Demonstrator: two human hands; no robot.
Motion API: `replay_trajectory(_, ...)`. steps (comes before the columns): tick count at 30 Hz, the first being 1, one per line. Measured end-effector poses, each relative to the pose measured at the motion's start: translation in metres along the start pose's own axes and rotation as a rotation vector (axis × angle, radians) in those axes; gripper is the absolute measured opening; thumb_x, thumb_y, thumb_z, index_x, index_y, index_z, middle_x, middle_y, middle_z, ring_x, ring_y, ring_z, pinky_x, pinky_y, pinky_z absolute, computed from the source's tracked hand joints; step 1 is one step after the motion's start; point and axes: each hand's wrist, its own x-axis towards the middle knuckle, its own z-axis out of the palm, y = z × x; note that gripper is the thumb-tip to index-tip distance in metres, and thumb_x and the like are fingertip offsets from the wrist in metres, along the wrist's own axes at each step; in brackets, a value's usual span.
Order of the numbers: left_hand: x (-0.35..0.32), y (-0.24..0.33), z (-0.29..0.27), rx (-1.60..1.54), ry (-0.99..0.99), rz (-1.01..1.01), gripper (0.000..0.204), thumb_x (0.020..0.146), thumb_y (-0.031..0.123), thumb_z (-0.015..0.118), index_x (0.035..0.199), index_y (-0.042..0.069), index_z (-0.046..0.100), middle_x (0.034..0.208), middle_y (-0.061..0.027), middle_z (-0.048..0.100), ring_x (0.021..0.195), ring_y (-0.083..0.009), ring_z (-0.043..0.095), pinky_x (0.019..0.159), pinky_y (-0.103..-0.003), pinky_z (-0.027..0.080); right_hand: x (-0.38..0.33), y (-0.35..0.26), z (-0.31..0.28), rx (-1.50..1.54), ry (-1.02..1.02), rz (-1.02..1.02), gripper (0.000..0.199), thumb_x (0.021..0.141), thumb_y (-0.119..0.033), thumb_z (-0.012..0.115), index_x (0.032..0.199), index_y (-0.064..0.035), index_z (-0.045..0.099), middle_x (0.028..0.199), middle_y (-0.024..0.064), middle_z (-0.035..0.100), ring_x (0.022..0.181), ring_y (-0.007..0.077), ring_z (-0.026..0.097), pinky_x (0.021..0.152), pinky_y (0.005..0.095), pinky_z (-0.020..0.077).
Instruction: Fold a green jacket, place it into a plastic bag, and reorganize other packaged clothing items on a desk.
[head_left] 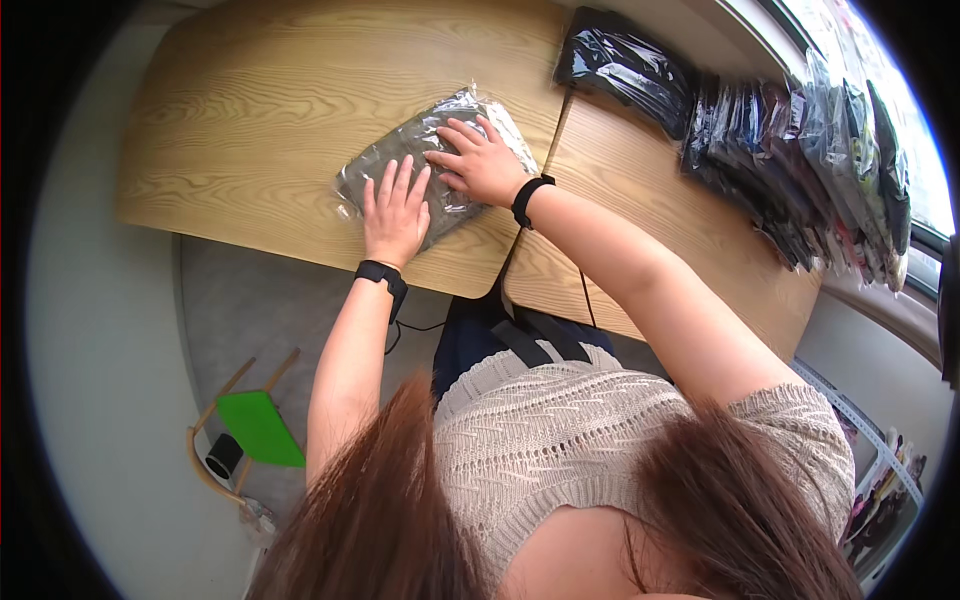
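Hands flat on a clear bag of folded grey cloth (435, 165), which lies near the middle of the wooden counter (250, 110). The left hand (395, 215) presses the bag's near end, fingers spread and gripping nothing; the right hand (480, 160) lies palm down across its centre. Beyond the bag, toward the window, stand packed dark bags (780, 150). Smoothing would go best from the bag's centre outward, I think, pushing air toward its open end.

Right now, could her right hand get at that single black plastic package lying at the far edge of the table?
Probably yes. The right hand rests flat on the grey bagged garment, and only bare table lies between it and the black package.
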Motion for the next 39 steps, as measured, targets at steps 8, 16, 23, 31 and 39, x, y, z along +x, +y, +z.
replay_trajectory(8,-0.002,-0.008,0.011,-0.097,-0.102,-0.069,0.070,0.082,0.039,0.060,0.144,0.024,0.032,0.153,-0.0027,0.023,0.140,-0.0232,0.023,0.109,-0.054,0.021,0.000,0.010,0.012,0.074,0.006,0.004,0.042,0.090,-0.048,0.050,0.128,-0.0306,0.053,0.139,0.0041,0.043,0.134,0.0232,0.034,0.107,0.0554,0.0254)
replay_trajectory(16,0.000,-0.009,0.012,-0.100,-0.192,-0.090,0.074,0.079,0.042,0.061,0.145,0.025,0.030,0.154,-0.0034,0.021,0.141,-0.0230,0.020,0.109,-0.057,0.019,0.005,0.009,0.010,0.117,-0.058,0.046,0.043,0.090,-0.048,0.050,0.129,-0.0312,0.053,0.141,0.0033,0.041,0.135,0.0226,0.033,0.108,0.0561,0.0245)
replay_trajectory(23,0.000,-0.012,0.017,-0.108,-0.177,-0.077,0.074,0.080,0.042,0.060,0.145,0.024,0.030,0.154,-0.0038,0.022,0.141,-0.0238,0.020,0.109,-0.057,0.018,0.007,0.008,0.013,0.111,-0.043,0.045,0.043,0.089,-0.048,0.051,0.129,-0.0309,0.053,0.139,0.0032,0.043,0.134,0.0229,0.033,0.107,0.0557,0.0257)
replay_trajectory(31,-0.002,-0.011,0.020,-0.085,-0.122,-0.059,0.074,0.081,0.042,0.059,0.146,0.024,0.029,0.153,-0.0044,0.022,0.140,-0.0245,0.022,0.109,-0.057,0.018,0.005,0.010,0.015,0.099,-0.055,0.036,0.047,0.089,-0.049,0.051,0.132,-0.0311,0.050,0.142,0.0029,0.040,0.136,0.0228,0.030,0.108,0.0554,0.0239)
replay_trajectory(39,0.001,-0.038,0.015,-0.526,-0.118,-0.039,0.054,0.085,0.014,0.052,0.138,0.017,0.043,0.151,-0.0062,0.030,0.140,-0.0282,0.024,0.111,-0.054,0.018,-0.014,0.039,-0.026,0.120,0.013,-0.058,0.047,0.076,-0.009,0.060,0.121,-0.0223,0.058,0.141,0.0043,0.043,0.134,0.0241,0.036,0.108,0.0492,0.0298)
